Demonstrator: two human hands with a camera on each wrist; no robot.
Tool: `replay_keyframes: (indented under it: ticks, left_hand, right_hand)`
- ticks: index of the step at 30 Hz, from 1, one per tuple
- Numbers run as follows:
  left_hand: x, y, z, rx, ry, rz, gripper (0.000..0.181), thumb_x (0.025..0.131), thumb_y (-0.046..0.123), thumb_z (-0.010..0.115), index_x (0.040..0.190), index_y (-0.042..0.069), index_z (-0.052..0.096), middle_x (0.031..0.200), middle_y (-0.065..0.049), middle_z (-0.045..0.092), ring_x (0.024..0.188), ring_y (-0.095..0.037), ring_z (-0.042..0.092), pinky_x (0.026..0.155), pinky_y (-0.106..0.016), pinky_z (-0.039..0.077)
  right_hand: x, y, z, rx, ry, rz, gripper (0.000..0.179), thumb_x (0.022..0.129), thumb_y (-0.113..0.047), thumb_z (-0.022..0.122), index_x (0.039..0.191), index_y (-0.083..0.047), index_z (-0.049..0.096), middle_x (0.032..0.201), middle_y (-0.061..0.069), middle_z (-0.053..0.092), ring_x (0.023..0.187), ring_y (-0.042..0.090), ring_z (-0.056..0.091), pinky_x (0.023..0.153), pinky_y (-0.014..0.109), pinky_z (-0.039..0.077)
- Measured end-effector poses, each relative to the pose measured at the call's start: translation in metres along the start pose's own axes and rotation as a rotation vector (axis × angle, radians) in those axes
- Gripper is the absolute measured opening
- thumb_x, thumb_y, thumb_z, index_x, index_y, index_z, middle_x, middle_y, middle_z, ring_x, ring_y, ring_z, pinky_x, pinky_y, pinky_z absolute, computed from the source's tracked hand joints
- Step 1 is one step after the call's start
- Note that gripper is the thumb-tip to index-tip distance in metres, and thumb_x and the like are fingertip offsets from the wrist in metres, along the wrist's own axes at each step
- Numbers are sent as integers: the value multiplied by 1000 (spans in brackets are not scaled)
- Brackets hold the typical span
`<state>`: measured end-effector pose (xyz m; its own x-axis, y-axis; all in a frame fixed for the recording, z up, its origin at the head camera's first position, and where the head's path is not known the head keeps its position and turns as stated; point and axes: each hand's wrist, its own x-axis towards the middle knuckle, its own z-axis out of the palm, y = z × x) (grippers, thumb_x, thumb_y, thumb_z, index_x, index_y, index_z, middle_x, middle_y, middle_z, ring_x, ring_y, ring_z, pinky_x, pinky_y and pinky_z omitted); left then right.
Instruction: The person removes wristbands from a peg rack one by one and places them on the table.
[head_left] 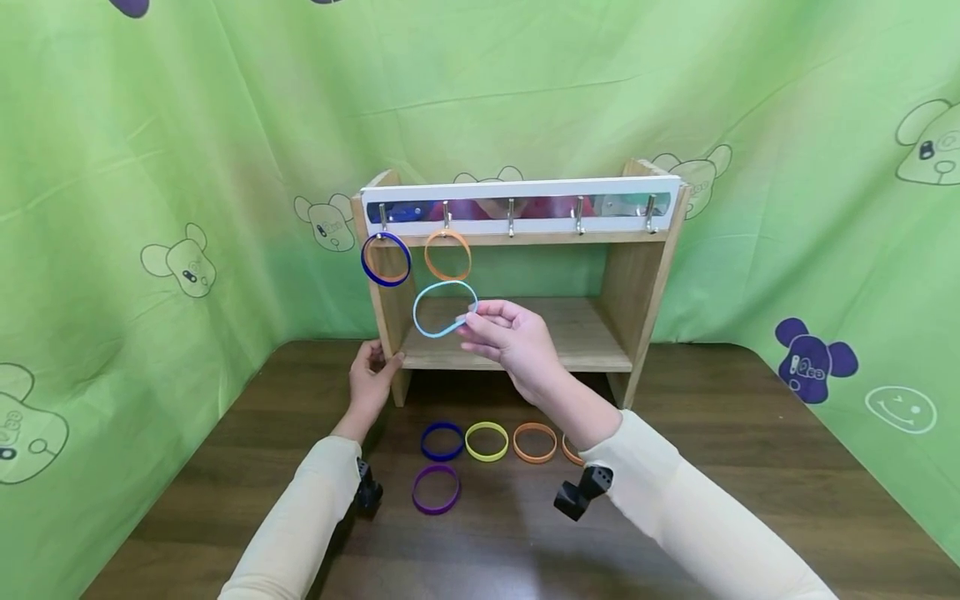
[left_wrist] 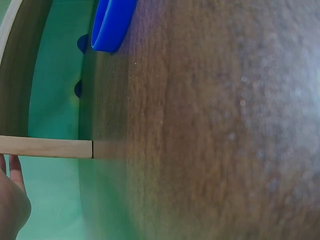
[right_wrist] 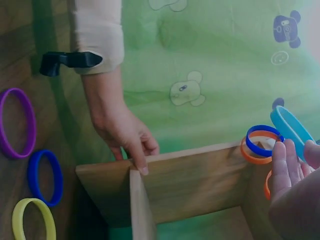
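My right hand (head_left: 517,342) pinches a light blue wristband (head_left: 450,328) between thumb and fingers, in front of the wooden shelf (head_left: 637,308) and below its second hook from the left. In the right wrist view the wristband (right_wrist: 290,127) rises past the fingertips. My left hand (head_left: 369,385) grips the shelf's left side panel low down, thumb on the front edge and fingers on the outer face. A dark blue wristband (head_left: 387,284) and an orange one hang together on the leftmost hook (head_left: 383,218). Another orange wristband (head_left: 448,277) hangs from the second hook.
On the brown table (head_left: 675,517), before the shelf, lie dark blue (head_left: 442,458), yellow (head_left: 487,459), purple (head_left: 436,510) and orange (head_left: 535,461) wristbands. My right forearm partly covers one more orange wristband (head_left: 569,454). A green curtain (head_left: 480,83) surrounds the table's back and sides.
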<state>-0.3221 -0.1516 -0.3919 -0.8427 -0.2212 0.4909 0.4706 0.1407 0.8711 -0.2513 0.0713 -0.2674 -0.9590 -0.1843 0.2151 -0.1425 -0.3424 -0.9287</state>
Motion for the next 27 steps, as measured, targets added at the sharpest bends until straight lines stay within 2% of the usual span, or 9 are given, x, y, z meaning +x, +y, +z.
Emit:
replay_keyframes:
  ticks: [4,9,17,27]
  left_hand:
    - [1,1,1,-4,-2,-9,24,87,-5,68,107,-14,58,100,-28,60,87,-17,51,73,-23,45]
    - [1,1,1,-3,-4,-3,25,87,-5,68,107,-14,57,99,-28,60,87,-17,52,75,-29,46]
    - [0,0,-1,0,-11,-8,24,88,-4,67,107,-13,57,101,-28,59,87,-17,51,71,-20,45]
    - [1,0,0,2,-2,-10,24,87,-4,67,107,-13,58,101,-28,59,90,-23,52,71,-19,45]
  right_hand:
    - [-6,3,-8,-26,-10,24,20,95,2,58,112,9,52,90,6,69,85,17,69,77,34,56]
    - [-11,8,-18,-28,-25,55,14,95,1,58,108,5,55,90,6,70,84,17,69,75,35,56]
    - [-18,20,-32,-46,-53,95,15,94,0,60,109,2,57,97,11,69,86,21,69,78,38,56]
    - [-26,34,-47,-94,-61,151,22,95,-2,61,114,7,54,98,11,67,88,22,68,78,36,56]
